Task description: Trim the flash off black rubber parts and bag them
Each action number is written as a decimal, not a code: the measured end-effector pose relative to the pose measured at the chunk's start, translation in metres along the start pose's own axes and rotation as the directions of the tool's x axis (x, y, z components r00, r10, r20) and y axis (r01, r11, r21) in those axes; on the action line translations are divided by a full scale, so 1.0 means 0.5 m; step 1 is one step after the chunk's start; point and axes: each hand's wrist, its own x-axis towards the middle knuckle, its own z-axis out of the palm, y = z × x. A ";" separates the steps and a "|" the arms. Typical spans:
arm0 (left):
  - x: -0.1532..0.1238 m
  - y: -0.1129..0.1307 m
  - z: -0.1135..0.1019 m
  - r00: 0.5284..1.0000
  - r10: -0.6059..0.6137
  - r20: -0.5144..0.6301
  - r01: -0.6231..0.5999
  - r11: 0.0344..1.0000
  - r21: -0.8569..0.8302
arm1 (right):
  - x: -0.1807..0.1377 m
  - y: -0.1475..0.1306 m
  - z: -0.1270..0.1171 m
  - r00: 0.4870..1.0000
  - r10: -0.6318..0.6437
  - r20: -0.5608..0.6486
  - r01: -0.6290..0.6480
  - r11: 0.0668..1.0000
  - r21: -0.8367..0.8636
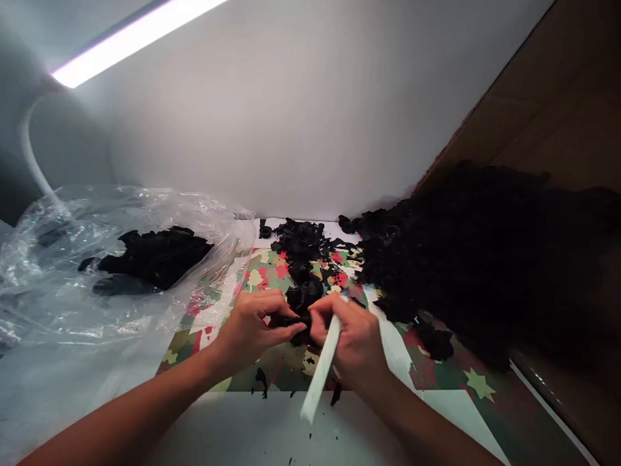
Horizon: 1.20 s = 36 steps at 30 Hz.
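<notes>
My left hand (259, 327) pinches a small black piece (292, 320), apparently rubber or plastic, between thumb and fingers. Close beside it, my right hand (352, 336) is closed around a long tool with a white handle (321, 375). The handle's end points toward me, and a bluish bit shows above the index finger; its working tip is hidden. The right fingertips meet the black piece or come very near it. Just beyond both hands lie more black pieces (305, 291), some ribbed, on a patterned sheet (264, 268) of red, green and cream.
To the left, a clear plastic bag (223, 217) holds black pieces (160, 255). A big dark heap of black parts (436, 259) spills from a cardboard box (548, 110) at right. Black scraps (301, 236) lie at the back. A lit tube lamp (136, 39) hangs upper left.
</notes>
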 end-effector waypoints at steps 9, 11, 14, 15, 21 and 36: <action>0.002 -0.015 -0.011 0.977 -0.166 0.138 0.185 0.973 -0.139 | 0.042 0.042 -0.033 0.929 0.329 0.170 -0.369 0.861 0.350; 0.004 -0.017 -0.014 0.977 -0.160 0.143 0.181 0.973 -0.144 | 0.036 0.029 -0.030 0.938 0.279 0.203 -0.338 0.863 0.374; 0.007 -0.016 -0.018 0.978 -0.151 0.146 0.172 0.975 -0.142 | 0.027 0.009 -0.036 0.940 0.186 0.285 -0.278 0.903 0.328; 0.008 -0.016 -0.019 0.976 -0.155 0.152 0.177 0.974 -0.142 | 0.025 0.005 -0.039 0.939 0.162 0.302 -0.257 0.916 0.307; 0.009 -0.022 -0.022 0.960 -0.209 0.187 0.237 0.961 -0.144 | 0.010 0.005 -0.035 0.927 0.195 0.320 -0.316 0.866 0.389; 0.010 -0.023 -0.025 0.945 -0.234 0.231 0.273 0.949 -0.156 | 0.014 -0.016 -0.031 0.949 -0.050 0.312 -0.032 0.966 0.255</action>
